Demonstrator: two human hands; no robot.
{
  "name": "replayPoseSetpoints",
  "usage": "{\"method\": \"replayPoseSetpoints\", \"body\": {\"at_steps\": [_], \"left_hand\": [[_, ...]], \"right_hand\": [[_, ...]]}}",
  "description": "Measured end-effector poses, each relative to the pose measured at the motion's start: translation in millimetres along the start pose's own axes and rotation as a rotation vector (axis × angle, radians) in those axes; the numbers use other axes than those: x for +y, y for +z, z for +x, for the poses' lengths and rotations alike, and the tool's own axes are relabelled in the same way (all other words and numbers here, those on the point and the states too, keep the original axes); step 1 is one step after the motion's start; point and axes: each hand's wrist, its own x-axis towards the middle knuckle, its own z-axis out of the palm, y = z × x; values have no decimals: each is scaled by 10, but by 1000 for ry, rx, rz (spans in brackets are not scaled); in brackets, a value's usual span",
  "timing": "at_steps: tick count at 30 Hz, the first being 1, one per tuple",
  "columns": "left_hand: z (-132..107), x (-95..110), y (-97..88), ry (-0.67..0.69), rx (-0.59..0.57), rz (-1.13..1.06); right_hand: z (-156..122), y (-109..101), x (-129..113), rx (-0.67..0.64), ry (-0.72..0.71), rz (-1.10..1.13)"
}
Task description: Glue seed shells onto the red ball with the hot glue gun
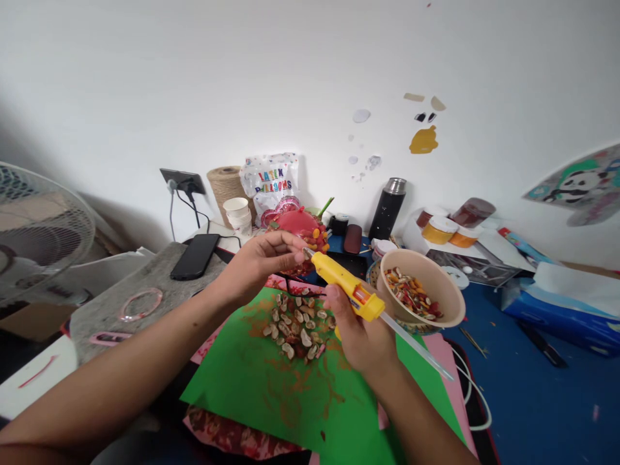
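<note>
My right hand (365, 336) is wrapped round a yellow hot glue gun (343, 279). A clear glue stick (419, 349) juts from the gun's back end. At the metal nozzle, the fingers of my left hand (271, 255) are pinched together; whatever they hold is too small to make out. Below both hands, several peanut shell halves (295, 326) lie on green paper (242, 361) marked with orange-brown smears. Behind my left fingertips sits a red balloon (296, 221) with coloured pieces stuck around it, partly hidden by the hand.
On the right stands a beige bowl (453, 297) of coloured shell pieces. A black thermos (387, 208), paint jars (440, 229) and a blue tissue pack (562, 303) stand behind and beside it. Leftward are a phone (194, 256), paper cups (238, 216), twine (223, 184) and a fan (43, 226).
</note>
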Motion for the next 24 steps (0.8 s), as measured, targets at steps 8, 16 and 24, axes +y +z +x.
{"method": "replayPoseSetpoints", "body": {"at_steps": [8,16,24], "left_hand": [[-2,-14,-18,19,9,17],[-6,-15,-7,16,18,1],[-12,-3,-15,23,26,16]], "right_hand": [[-7,10,8,0,7,19],[-8,4,16,15,-13,25],[1,10,12,4,-19,14]]}}
